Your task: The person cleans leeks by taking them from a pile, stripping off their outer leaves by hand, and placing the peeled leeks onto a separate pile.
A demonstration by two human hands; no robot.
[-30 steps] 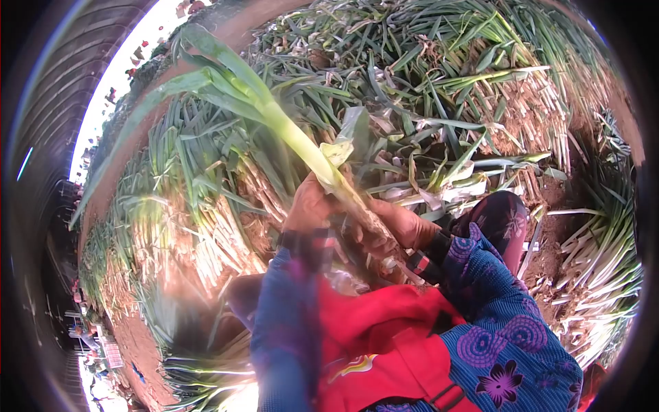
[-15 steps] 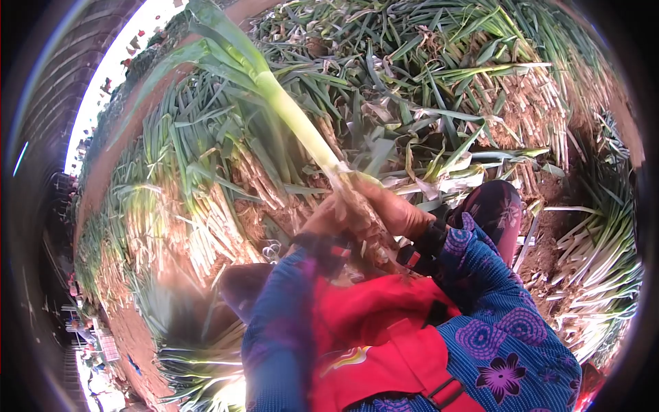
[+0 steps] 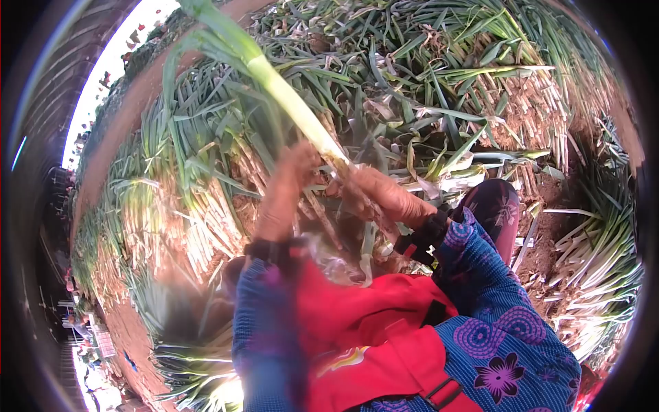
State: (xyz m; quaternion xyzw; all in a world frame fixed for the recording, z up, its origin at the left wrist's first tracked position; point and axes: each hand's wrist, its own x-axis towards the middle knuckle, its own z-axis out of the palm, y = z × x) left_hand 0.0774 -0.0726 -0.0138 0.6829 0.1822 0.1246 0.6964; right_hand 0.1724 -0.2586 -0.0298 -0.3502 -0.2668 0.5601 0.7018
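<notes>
A long green onion (image 3: 292,103) slants up and to the left in front of me, its pale stem bare and its green leaves at the far end. My right hand (image 3: 388,196) is closed around its lower, brownish end. My left hand (image 3: 285,192) is just left of the stem, with its fingertips close to it. Motion smears those fingers, so whether they touch or pinch anything is unclear. Below the hands, loose peeled skins and leaf scraps (image 3: 343,264) lie near my red apron (image 3: 384,336).
Bundled green onions lie in a pile on the left (image 3: 185,220) and in a heap at the upper right (image 3: 522,103). Pale-stemmed onions (image 3: 604,261) are spread on the soil at the right. My knee (image 3: 491,213) is beside my right wrist.
My left hand has come away from beside my right hand and moved up and left along the stem. The onion has shifted slightly; my right hand still grips it.
</notes>
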